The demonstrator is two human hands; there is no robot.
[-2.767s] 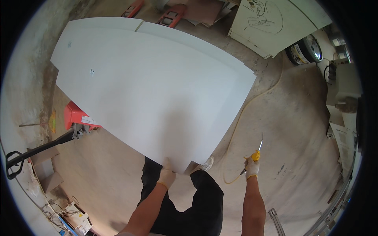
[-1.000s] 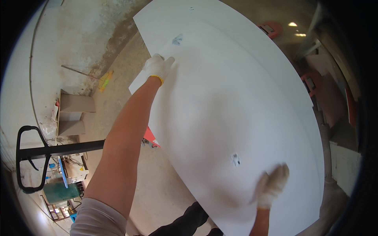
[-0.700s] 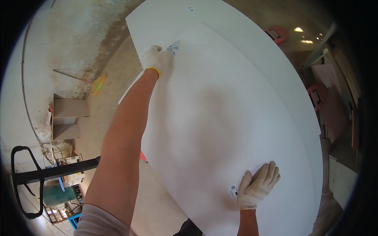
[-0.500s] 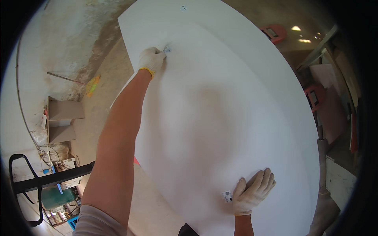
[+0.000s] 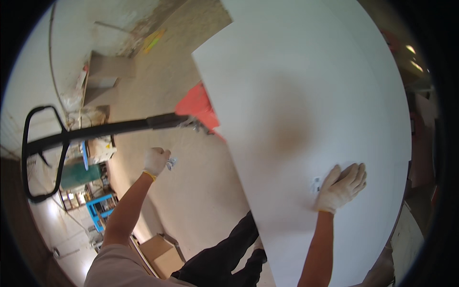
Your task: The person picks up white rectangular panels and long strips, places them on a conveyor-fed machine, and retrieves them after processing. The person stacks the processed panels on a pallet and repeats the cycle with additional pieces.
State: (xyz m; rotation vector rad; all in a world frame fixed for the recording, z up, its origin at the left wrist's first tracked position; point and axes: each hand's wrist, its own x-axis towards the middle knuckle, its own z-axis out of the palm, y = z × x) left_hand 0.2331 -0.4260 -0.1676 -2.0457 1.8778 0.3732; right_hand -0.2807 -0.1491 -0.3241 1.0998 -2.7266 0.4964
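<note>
My left hand (image 5: 157, 160), in a white knit glove with a yellow cuff, is held out over the floor, away from the panel. Its fingers are closed on a small crumpled bluish-white scrap (image 5: 171, 163), whose material I cannot make out. A large white panel (image 5: 267, 191) lies flat in front of me. On it rests my right hand (image 5: 340, 187), gloved too, palm down with its fingers stretched out. Just left of that hand a small printed label (image 5: 316, 184) is stuck to the panel.
A pallet jack with a red body (image 5: 197, 104) and a black looped handle (image 5: 45, 153) stands at the panel's left edge. A cardboard box (image 5: 161, 253) is on the floor near my legs. Grey boards (image 5: 111, 67) lean by the far left wall; a blue frame (image 5: 99, 211) stands lower left.
My left hand has come off the panel's far part, back and to the left over the floor, with the scrap in it. My right hand stays beside the label. The view has shifted left.
</note>
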